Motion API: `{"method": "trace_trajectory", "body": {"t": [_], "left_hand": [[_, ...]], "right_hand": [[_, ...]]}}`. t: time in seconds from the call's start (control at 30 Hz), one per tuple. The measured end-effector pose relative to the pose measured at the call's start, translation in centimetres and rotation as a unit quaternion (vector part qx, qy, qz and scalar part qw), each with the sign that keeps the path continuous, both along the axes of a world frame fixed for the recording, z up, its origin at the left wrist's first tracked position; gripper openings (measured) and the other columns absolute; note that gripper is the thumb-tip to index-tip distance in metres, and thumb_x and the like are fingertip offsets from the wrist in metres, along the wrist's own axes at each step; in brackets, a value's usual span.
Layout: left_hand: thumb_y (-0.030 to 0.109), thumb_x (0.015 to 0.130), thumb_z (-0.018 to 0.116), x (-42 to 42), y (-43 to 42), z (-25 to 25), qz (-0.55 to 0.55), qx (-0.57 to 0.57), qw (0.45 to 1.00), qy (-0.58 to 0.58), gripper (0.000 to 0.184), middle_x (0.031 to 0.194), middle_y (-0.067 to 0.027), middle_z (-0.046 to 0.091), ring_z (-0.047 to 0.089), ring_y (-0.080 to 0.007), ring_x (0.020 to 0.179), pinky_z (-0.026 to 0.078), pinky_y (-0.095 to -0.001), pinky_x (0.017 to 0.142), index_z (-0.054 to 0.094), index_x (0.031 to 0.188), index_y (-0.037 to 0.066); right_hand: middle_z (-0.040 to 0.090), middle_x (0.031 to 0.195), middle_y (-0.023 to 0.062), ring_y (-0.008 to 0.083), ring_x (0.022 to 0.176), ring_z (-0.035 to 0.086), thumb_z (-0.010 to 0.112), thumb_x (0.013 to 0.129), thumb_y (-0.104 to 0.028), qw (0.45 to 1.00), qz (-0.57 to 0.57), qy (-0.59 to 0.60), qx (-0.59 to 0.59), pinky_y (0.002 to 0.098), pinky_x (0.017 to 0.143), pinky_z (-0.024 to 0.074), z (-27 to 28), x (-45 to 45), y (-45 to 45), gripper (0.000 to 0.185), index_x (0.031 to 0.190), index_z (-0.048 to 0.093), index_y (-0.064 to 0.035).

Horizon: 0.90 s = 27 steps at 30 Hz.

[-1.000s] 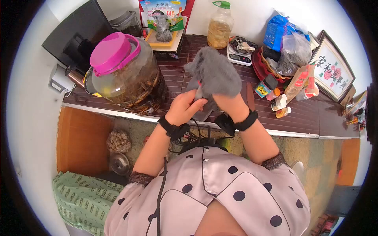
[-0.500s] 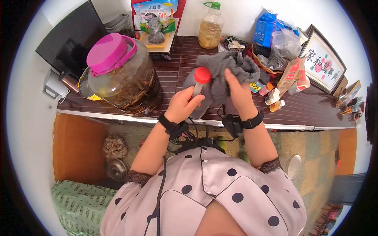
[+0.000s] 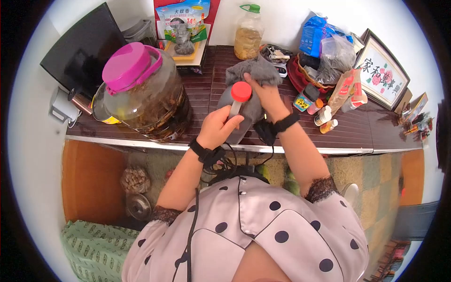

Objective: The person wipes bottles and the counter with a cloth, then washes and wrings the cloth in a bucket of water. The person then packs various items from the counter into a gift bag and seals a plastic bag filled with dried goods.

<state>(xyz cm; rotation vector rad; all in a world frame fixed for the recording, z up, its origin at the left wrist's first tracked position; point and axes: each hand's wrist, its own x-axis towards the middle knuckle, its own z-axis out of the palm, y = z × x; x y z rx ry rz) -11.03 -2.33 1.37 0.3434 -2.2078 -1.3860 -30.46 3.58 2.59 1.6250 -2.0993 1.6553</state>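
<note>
A translucent plastic container with a red cap stands at the front of the dark counter. My left hand is closed round its pale handle, just below the cap. In my right hand is a grey cloth, bunched up and pressed against the container's far and right sides. The fingers of that hand are partly covered by the cloth. Both wrists wear black straps.
A large glass jar with a pink lid stands to the left. Behind are a green-capped bottle and a box with packets. On the right are small bottles, a red basket and a framed picture.
The red cap, covered by the cloth a second ago, now shows. My right hand swung right with the cloth, then came back left to the container's far side.
</note>
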Motion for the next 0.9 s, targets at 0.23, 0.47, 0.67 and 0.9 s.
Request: {"method": "trace_trajectory", "body": {"t": [0.23, 0.47, 0.67, 0.9], "left_hand": [[0.027, 0.091, 0.059, -0.1, 0.6, -0.4, 0.024, 0.002, 0.999, 0.024, 0.026, 0.069, -0.0067, 0.062, 0.061, -0.0202, 0.062, 0.045, -0.0312, 0.058, 0.057, 0.08, 0.004], [0.026, 0.094, 0.056, 0.0, 0.4, 0.2, -0.004, 0.013, 1.0, 0.014, 0.024, 0.067, -0.0022, 0.059, 0.057, -0.0135, 0.061, 0.044, -0.0276, 0.059, 0.058, 0.085, 0.004], [0.027, 0.097, 0.05, 0.2, 0.3, 0.6, -0.018, 0.007, 1.0, -0.014, 0.025, 0.071, 0.0, 0.057, 0.047, -0.0054, 0.053, 0.037, -0.0206, 0.048, 0.053, 0.089, 0.004], [0.017, 0.095, 0.053, -0.5, 0.3, 0.4, -0.01, 0.075, 0.997, -0.033, 0.017, 0.069, -0.0001, 0.059, 0.049, -0.0075, 0.054, 0.04, -0.0241, 0.051, 0.054, 0.085, 0.003]], "right_hand": [[0.055, 0.126, 0.0228, 0.0306, 0.116, 0.053, 0.048, 0.096, -0.045, 0.952, -0.046, -0.299, 0.043, 0.0349, 0.1, 0.0368, -7.4, 3.0, 5.0, 0.057, 0.131, 0.049, -0.0002], [0.058, 0.12, 0.0182, 0.0305, 0.111, 0.055, 0.04, 0.1, -0.038, 0.937, -0.081, -0.331, 0.076, 0.0351, 0.098, 0.0385, -7.0, 8.1, 8.1, 0.05, 0.125, 0.051, 0.0037], [0.062, 0.116, 0.0137, 0.0269, 0.113, 0.055, 0.05, 0.097, -0.033, 0.99, 0.003, -0.117, -0.083, 0.036, 0.099, 0.0382, -2.2, 6.6, 5.9, 0.04, 0.114, 0.058, 0.0027], [0.065, 0.108, 0.0109, 0.02, 0.102, 0.058, 0.059, 0.089, -0.04, 0.936, 0.185, -0.299, 0.02, 0.0326, 0.091, 0.0437, -2.1, -2.1, -0.9, 0.047, 0.112, 0.062, 0.0014]]}}
